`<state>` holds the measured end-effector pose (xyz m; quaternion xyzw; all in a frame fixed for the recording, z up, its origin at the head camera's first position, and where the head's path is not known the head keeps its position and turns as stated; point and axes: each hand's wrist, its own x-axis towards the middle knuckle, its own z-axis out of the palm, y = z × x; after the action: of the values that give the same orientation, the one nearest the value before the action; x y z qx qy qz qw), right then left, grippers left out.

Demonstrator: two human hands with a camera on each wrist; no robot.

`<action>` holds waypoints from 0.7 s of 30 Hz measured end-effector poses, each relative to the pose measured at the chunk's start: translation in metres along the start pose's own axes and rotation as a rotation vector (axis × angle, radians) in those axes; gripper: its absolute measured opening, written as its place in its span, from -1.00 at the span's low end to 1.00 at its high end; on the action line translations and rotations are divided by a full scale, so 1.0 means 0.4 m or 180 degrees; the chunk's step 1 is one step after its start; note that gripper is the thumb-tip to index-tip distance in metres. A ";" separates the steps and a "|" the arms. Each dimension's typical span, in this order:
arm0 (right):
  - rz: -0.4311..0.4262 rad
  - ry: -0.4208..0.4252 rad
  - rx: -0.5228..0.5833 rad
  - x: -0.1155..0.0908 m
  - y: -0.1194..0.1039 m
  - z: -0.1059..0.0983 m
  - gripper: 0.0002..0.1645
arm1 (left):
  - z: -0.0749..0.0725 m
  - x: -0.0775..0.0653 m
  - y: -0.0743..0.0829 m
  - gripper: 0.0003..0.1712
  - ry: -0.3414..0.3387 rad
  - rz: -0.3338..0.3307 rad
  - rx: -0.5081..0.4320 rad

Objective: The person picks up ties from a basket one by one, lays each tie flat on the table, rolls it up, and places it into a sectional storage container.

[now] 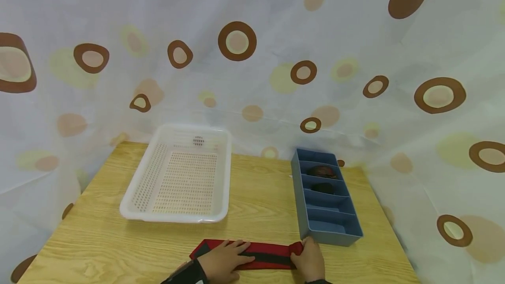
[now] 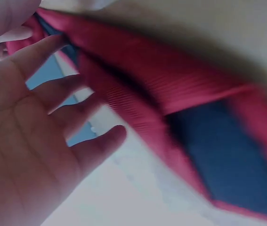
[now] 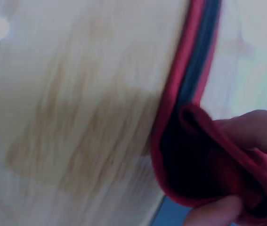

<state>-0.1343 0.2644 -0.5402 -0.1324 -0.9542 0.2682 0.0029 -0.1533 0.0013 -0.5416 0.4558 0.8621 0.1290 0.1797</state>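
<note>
A red necktie (image 1: 272, 247) with a dark lining lies lengthwise along the front of the table, its back side up. My left hand (image 1: 222, 262) rests over the tie toward its wide end, fingers spread. In the left wrist view, the palm and straight fingers of the left hand (image 2: 25, 132) show beside the tie (image 2: 147, 66), with dark lining at its wide tip. At the tie's other end, my right hand (image 1: 310, 261) pinches a small curled-up roll (image 1: 296, 247). The right wrist view shows the right hand's finger and thumb on this loose roll (image 3: 218, 160).
Behind the right hand stands a blue-grey divided box (image 1: 301, 207); two of its compartments hold a dark reddish bundle (image 1: 322, 171) and a black bundle (image 1: 323, 188). A white perforated basket (image 1: 226, 179) stands at the back left on the wooden table (image 1: 260, 196). A patterned curtain (image 1: 268, 21) surrounds the table.
</note>
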 end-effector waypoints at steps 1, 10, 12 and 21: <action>-0.0059 0.0045 -0.0071 -0.003 -0.012 0.009 -0.65 | -0.006 0.006 0.006 -0.46 -0.0011 -0.0026 0.0033; -0.0375 0.0023 -0.0389 -0.012 -0.082 0.056 -0.58 | -0.028 0.113 0.066 -0.33 0.0560 0.0322 0.0184; -0.0456 -0.0230 -0.0203 -0.006 -0.079 0.040 -0.67 | -0.021 0.142 0.068 -0.33 0.0704 0.0434 0.0158; -0.0424 -0.1147 0.1043 0.022 -0.029 -0.025 -0.69 | 0.028 0.248 0.090 -0.62 0.0952 0.0359 0.0355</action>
<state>-0.1449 0.2622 -0.5261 -0.0171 -0.8898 0.4377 -0.1282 -0.1734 0.1043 -0.5569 0.4885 0.8581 0.1572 0.0163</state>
